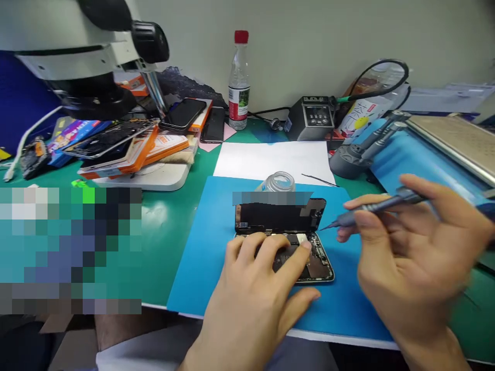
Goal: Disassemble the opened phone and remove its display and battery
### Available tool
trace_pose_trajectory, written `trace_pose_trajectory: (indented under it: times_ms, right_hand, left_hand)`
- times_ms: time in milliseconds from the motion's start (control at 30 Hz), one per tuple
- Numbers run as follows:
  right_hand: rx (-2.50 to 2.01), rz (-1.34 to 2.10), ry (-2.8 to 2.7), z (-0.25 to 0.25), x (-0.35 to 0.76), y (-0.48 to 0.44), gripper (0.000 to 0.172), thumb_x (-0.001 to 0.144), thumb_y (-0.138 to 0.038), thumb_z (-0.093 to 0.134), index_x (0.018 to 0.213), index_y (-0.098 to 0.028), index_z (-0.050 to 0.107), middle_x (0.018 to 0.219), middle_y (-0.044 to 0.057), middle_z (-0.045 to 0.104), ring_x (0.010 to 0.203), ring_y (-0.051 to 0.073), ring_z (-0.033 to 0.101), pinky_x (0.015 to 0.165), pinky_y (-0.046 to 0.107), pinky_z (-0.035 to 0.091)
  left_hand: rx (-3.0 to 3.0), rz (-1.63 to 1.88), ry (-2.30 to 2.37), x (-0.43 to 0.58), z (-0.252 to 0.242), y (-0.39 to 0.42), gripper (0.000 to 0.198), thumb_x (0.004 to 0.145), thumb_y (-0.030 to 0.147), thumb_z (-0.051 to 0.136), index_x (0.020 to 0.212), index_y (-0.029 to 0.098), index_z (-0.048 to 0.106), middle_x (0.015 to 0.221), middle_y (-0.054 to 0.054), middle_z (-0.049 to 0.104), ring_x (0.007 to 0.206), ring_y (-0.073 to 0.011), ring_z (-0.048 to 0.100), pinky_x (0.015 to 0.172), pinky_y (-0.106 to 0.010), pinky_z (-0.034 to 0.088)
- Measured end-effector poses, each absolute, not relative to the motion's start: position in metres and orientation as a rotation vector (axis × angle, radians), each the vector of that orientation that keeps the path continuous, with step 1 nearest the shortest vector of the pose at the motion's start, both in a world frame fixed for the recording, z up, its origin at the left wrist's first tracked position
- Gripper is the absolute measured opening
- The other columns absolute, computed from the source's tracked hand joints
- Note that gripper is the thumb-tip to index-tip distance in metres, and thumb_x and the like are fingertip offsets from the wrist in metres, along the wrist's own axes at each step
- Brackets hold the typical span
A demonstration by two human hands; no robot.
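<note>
An opened smartphone (320,270) lies on a blue mat (201,247), its insides exposed. Its detached display panel (276,217) stands tilted up along the far side, leaning near a clear glass jar (279,181). My left hand (247,288) rests over the phone body, fingers spread, with the index fingertip on the inner parts and the thumb apart from it. Much of the phone's left half is hidden under these fingers. In my right hand (410,252) is a slim grey precision screwdriver (381,206), gripped between thumb and fingers. Its tip points left, near the panel's right corner.
White paper (251,159) with dark tweezers (319,179) lies behind the mat. A microscope (88,56) overhangs stacked phones and boxes (143,149) at left. A bottle (238,87), soldering station (311,118) and grey tool holder (350,159) stand behind. The lower left is pixelated.
</note>
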State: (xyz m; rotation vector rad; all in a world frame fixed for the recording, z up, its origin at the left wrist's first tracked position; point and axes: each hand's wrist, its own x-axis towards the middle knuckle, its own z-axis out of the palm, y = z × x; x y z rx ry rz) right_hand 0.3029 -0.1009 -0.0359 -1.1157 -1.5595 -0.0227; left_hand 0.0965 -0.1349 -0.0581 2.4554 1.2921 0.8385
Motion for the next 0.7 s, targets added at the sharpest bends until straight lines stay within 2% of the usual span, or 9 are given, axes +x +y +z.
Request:
trace_pose_trajectory:
  times_ms: [133, 267, 433, 700]
  right_hand:
    - [-1.208, -0.001, -1.601, -0.045, 0.298, -0.103, 0.062, 0.091, -0.014, 0.074, 0.149, -0.024, 0.055, 0.105, 0.008, 0.073, 0.073, 0.016, 0.073, 0.053, 0.026, 0.062]
    - [-1.378, 0.070, -1.538, -0.045, 0.293, -0.107, 0.053, 0.091, -0.025, 0.075, 0.141, -0.019, 0.061, 0.112, 0.014, 0.076, 0.080, 0.021, 0.076, 0.056, 0.031, 0.065]
    - [-1.441, 0.031, -1.555, -0.044, 0.292, -0.106, 0.051, 0.090, -0.027, 0.074, 0.139, -0.018, 0.063, 0.115, 0.014, 0.076, 0.076, 0.020, 0.075, 0.057, 0.032, 0.066]
    - [-1.490, -0.003, -1.599, -0.041, 0.290, -0.103, 0.049, 0.092, -0.029, 0.071, 0.139, -0.018, 0.064, 0.120, 0.016, 0.075, 0.075, 0.021, 0.075, 0.061, 0.035, 0.068]
  left_hand:
    - [2.563, 0.830, 1.332, 0.104, -0.066, -0.135, 0.052, 0.106, 0.061, 0.053, 0.149, 0.033, 0.062, 0.139, -0.001, 0.067, 0.123, -0.0268, 0.053, 0.106, -0.046, 0.035]
    - [2.527, 0.930, 1.408, 0.110, -0.070, -0.134, 0.041, 0.105, 0.057, 0.059, 0.136, 0.034, 0.072, 0.132, 0.002, 0.073, 0.119, -0.0262, 0.057, 0.104, -0.046, 0.035]
    - [2.535, 1.003, 1.445, 0.115, -0.073, -0.131, 0.031, 0.104, 0.051, 0.064, 0.128, 0.036, 0.077, 0.125, 0.004, 0.077, 0.113, -0.0246, 0.061, 0.099, -0.044, 0.036]
    - [2.535, 1.018, 1.490, 0.114, -0.075, -0.131, 0.030, 0.104, 0.051, 0.064, 0.127, 0.038, 0.078, 0.118, -0.003, 0.074, 0.112, -0.0237, 0.064, 0.100, -0.042, 0.036]
